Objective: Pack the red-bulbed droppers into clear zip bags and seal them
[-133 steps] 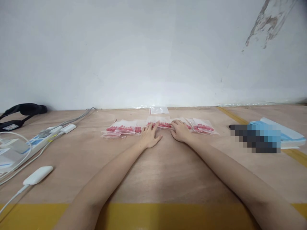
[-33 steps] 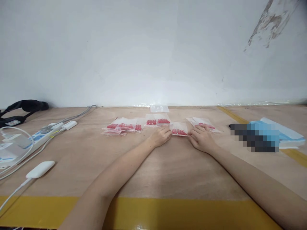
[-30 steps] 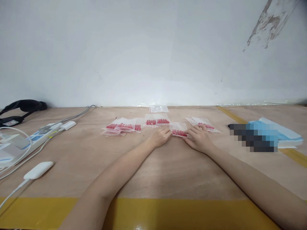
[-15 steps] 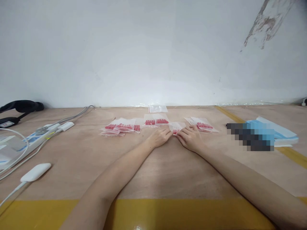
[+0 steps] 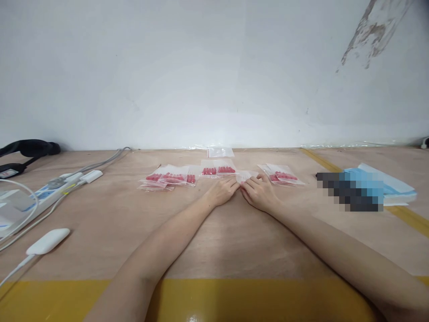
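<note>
A small clear zip bag (image 5: 247,173) with red pieces lies on the table between my hands, and its lower part is mostly hidden by my fingers. My left hand (image 5: 223,192) has its fingers closed at the bag's left edge. From the right, my right hand (image 5: 259,193) covers the red pieces, its curled fingers pressing the bag close to my left fingertips. Just beyond lie two bags of red pieces (image 5: 217,170), side by side. More filled bags (image 5: 172,176) overlap in a pile to the left, and another small pile (image 5: 282,175) lies right of my right hand.
A flat, whitish bag (image 5: 220,152) lies near the wall. On the left are a power strip (image 5: 47,197) with cables, a white plug-like piece (image 5: 48,241) and a black strap-like object (image 5: 30,150). Blue face masks (image 5: 398,190) and a blurred dark object (image 5: 351,192) lie right.
My right hand has slid left across the bag, over the red pieces, closer to my left hand. My left hand stays nearly in place.
</note>
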`<state>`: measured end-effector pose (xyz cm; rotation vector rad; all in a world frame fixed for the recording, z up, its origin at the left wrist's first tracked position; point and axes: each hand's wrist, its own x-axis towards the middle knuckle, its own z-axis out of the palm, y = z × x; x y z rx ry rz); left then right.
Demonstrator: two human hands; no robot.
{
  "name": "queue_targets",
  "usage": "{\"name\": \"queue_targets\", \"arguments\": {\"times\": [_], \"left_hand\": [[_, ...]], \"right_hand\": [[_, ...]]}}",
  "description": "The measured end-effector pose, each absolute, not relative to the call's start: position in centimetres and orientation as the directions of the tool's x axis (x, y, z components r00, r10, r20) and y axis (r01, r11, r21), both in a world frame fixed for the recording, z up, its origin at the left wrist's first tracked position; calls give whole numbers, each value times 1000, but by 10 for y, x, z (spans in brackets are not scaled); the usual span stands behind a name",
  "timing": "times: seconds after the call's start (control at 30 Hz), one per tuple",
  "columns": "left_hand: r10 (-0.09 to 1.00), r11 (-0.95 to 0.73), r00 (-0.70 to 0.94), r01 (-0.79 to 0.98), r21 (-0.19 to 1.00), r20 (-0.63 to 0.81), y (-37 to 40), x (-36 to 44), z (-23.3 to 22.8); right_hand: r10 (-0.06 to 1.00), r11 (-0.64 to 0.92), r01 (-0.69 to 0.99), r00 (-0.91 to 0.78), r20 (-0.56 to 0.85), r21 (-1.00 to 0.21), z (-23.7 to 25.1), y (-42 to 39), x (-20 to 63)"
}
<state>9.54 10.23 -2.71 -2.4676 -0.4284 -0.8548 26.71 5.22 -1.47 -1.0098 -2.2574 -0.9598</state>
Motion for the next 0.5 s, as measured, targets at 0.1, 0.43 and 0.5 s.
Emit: {"name": "queue_targets", "arguments": {"times": [0.1, 0.43, 0.5], "left_hand": [[166, -833, 760, 449, -322, 629, 101, 95, -27], [187, -832, 753, 463, -306, 631, 104, 93, -32], [188, -831, 746, 468, -302, 639, 104, 93, -33]], "right_hand": [[464, 477, 782, -612, 640, 402, -14, 52, 269], [489, 365, 808, -590, 643, 463, -20, 38, 321], [504, 333, 822, -569, 649, 462, -22, 37, 326]]}}
